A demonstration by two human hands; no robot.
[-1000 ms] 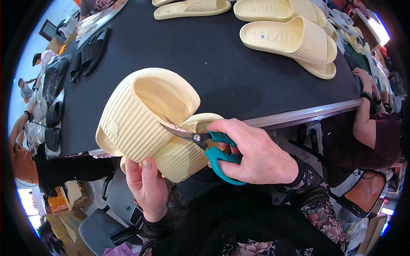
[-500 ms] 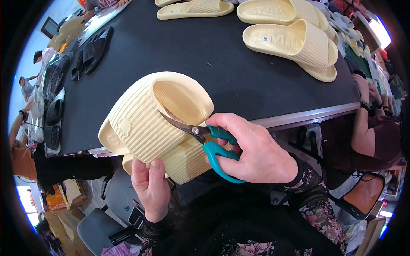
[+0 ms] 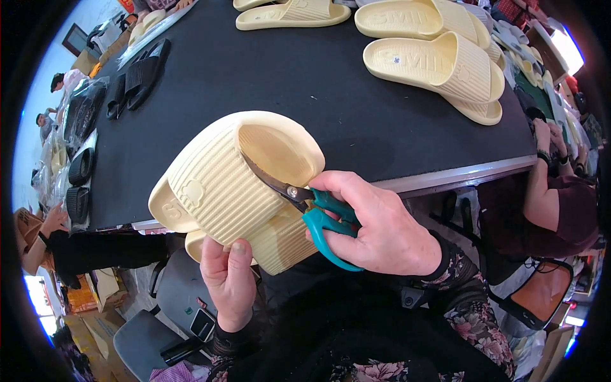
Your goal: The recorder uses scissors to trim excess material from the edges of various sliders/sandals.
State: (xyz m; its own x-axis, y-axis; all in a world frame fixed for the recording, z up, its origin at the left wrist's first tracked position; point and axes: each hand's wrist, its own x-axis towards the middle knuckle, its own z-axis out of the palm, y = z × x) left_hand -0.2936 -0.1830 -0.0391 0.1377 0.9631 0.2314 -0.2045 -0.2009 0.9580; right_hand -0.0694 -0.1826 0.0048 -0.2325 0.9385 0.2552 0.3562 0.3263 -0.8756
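Note:
A cream slide sandal (image 3: pixel 232 175) with a ribbed strap is tilted up in front of me at the table's near edge. My left hand (image 3: pixel 228 277) pinches the lower edge of its strap between thumb and fingers. A second cream slide (image 3: pixel 286 239) lies just beneath, partly covered by the first. In my right hand (image 3: pixel 382 229) is a pair of scissors (image 3: pixel 328 223) with teal handles and dark curved blades. The blades lie against the strap's edge at the foot opening, and their tips look close together.
Several cream slides (image 3: pixel 439 63) lie at the far right of the dark table (image 3: pixel 254 70), with another pair (image 3: pixel 293 14) at the far middle. Black slides (image 3: pixel 143 76) sit at the left. People work along both sides. A grey chair (image 3: pixel 143 340) stands at lower left.
The slide has tipped and shifted slightly to the right, and the scissor blades have drawn closer together along the strap's edge. Both hands keep their hold.

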